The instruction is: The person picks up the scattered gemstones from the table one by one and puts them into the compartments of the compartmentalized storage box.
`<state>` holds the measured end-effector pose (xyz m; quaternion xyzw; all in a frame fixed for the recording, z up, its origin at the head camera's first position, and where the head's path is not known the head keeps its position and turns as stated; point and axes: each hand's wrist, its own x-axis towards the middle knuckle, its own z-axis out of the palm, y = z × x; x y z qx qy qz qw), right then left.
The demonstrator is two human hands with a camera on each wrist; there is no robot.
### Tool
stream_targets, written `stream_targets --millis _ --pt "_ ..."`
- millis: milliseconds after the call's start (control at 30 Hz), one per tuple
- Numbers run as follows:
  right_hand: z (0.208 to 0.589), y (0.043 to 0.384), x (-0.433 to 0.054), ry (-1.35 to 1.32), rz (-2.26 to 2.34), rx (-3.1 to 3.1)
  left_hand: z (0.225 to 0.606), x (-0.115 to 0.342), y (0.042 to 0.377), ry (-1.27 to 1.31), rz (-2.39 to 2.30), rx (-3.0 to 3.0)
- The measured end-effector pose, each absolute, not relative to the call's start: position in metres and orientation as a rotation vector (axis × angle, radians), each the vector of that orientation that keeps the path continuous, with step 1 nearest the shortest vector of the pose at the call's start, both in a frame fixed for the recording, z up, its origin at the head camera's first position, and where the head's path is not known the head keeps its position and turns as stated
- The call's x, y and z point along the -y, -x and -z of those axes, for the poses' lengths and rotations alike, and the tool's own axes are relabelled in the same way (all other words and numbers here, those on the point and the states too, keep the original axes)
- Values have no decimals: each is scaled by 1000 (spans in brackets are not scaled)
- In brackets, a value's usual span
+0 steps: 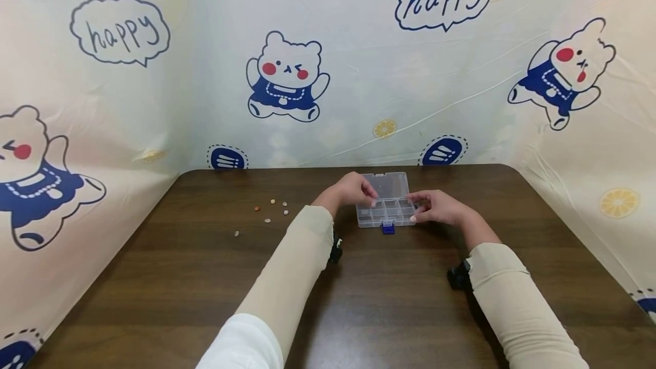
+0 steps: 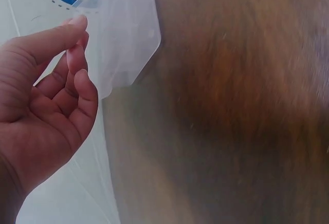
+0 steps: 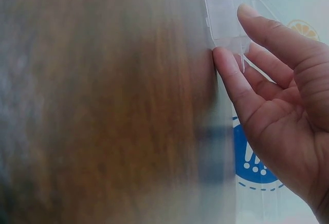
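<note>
A clear plastic compartment box (image 1: 386,218) with a blue latch (image 1: 388,228) stands on the table, its clear lid (image 1: 392,185) raised at the back. My left hand (image 1: 352,189) is over the left side of the box, thumb and fingertips brought together. A pale spot shows at those fingertips in the head view; I cannot tell whether they pinch something. At the right end of the box my right hand (image 1: 438,208) holds it between thumb and fingers. In the right wrist view the fingertip (image 3: 223,57) lies at the box's corner (image 3: 231,41).
Several small stone-like pieces lie on the left of the brown table (image 1: 169,278), among them a reddish one (image 1: 257,208) and a pale one (image 1: 237,233). A curtain (image 1: 359,73) with printed bears hangs behind the table and along both sides.
</note>
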<state>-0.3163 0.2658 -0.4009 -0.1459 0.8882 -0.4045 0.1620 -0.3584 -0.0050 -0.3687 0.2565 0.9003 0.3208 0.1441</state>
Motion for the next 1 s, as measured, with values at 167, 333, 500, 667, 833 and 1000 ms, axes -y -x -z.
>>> stream_targets --millis 167,333,500,667,833,1000 --pt "401 317 -266 414 1144 -2541 374 1 357 -712 -932 -2614" --pt "401 316 -265 414 1149 -2542 377 -1 356 -679 -979 -2612" --pt "400 315 -263 402 1161 -2533 381 -1 354 -669 -988 -2620" --pt "400 314 -259 407 1167 -2539 385 -2 353 -687 -981 -2639" --pt "398 314 -257 416 1190 -2525 385 -3 353 -680 -983 -2639" --pt "397 314 -257 414 1132 -2554 387 -6 354 -701 -975 -2647"
